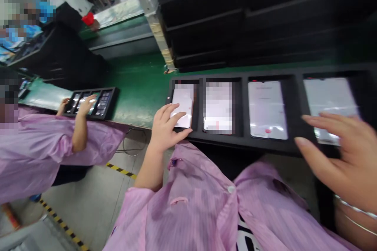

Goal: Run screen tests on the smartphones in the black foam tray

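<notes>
On the green worktop [138, 82], four lit smartphones [267, 106] fill a black tray [295, 108]; left hand [166, 127] loosely spread over the leftmost, right hand [349, 151] open over the rightmost, neither gripping: seemingly touchscreen handling, wanting a light touch.

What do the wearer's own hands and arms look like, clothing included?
Both the left hand and right hand are ungloved. The pinkish-purple left sleeve leaves the forearm bare. The right wrist wears a silvery bracelet and a thinner band.
</notes>
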Demonstrator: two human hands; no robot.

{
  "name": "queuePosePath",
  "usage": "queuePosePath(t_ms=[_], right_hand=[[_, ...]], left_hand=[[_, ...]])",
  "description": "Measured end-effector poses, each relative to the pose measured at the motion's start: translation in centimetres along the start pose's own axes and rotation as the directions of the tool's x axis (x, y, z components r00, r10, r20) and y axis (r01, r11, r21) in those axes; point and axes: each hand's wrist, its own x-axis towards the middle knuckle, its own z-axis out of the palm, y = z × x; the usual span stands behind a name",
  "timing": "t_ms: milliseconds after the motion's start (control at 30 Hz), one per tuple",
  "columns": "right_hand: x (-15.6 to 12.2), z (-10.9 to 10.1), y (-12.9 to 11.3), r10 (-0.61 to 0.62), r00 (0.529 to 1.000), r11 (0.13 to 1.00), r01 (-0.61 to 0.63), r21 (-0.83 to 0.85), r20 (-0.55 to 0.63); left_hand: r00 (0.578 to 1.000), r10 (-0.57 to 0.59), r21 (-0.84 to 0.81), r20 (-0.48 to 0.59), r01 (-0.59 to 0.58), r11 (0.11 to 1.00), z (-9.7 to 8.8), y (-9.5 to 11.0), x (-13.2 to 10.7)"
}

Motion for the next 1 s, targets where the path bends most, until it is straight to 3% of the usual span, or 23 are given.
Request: queuePosePath(t_ms=[100,233,333,433,500,600,733,800,933,1000], right_hand=[[0.6,0.2,-0.5,-0.084,0.996,0.989,0.086,0.122,-0.019],[0.9,0.2,-0.5,-0.118,0.99,0.991,0.113,0.07,0.072],[0.8,0.4,-0.5,-0.14,0.985,0.989,0.134,0.063,0.104],[0.7,0.3,-0.4,-0.148,0.983,0.985,0.136,0.108,0.113],[0.6,-0.2,0.0,-0.111,0.993,0.976,0.102,0.192,0.037],[0.0,-1.6,1.3,0.053,0.99,0.975,-0.023,0.219,-0.132],[-0.8,-2.8,3.5,0.168,0.968,0.983,-0.15,0.105,-0.187],[-1.0,-2.8,4.3,0.174,0.968,0.982,-0.158,0.099,-0.181],[-1.3,-2.3,5.1,0.186,0.976,0.978,-0.173,0.113,-0.112],[-1.7,-2.6,5.4,0.203,0.978,0.977,-0.198,0.079,-0.052]], left_hand=[[1.0,-0.003,0.001,-0.008,0.003,1.0,0.1,-0.6,0.2],[0.999,0.02,0.009,-0.039,-0.02,1.0,0.4,-0.9,0.6],[0.999,0.018,0.067,-0.038,-0.015,0.998,0.1,1.1,1.1],[0.995,0.084,0.068,0.044,-0.087,0.994,0.3,4.3,2.3],[0.981,0.155,0.036,0.117,-0.16,0.986,1.0,6.0,3.3],[0.968,0.16,0.034,0.193,-0.17,0.985,2.3,7.2,4.3],[0.963,0.141,0.037,0.231,-0.153,0.987,3.5,6.6,4.9],[0.968,0.169,0.007,0.186,-0.173,0.985,3.2,6.0,4.9],[0.994,0.109,-0.06,-0.031,-0.111,0.992,0.4,4.0,4.2],[0.996,0.053,-0.067,-0.072,-0.058,0.996,-1.1,2.8,3.3]])
